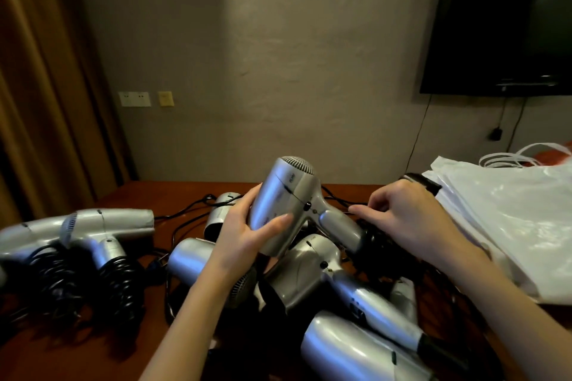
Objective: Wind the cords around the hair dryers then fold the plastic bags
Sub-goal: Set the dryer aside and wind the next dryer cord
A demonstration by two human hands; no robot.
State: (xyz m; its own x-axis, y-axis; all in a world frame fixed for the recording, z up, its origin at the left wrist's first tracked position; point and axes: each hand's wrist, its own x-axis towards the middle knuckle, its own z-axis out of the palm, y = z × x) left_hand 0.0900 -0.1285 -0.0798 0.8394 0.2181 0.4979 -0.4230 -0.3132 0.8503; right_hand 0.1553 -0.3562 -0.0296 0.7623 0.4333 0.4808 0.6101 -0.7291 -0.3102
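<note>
Both hands busy: our left hand (pixel 247 226) grips the hair dryer (pixel 288 204) while our right hand (pixel 399 213) pinches its cord (pixel 371 238), so we keep each loop snug around the handle.

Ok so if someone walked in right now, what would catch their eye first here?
Probably the silver hair dryer raised mid-scene, gripped by the left hand while the right hand pinches its black cord at the handle. Next, the heap of unwound dryers below, two already wound dryers at left, and white plastic bags at right.
</note>
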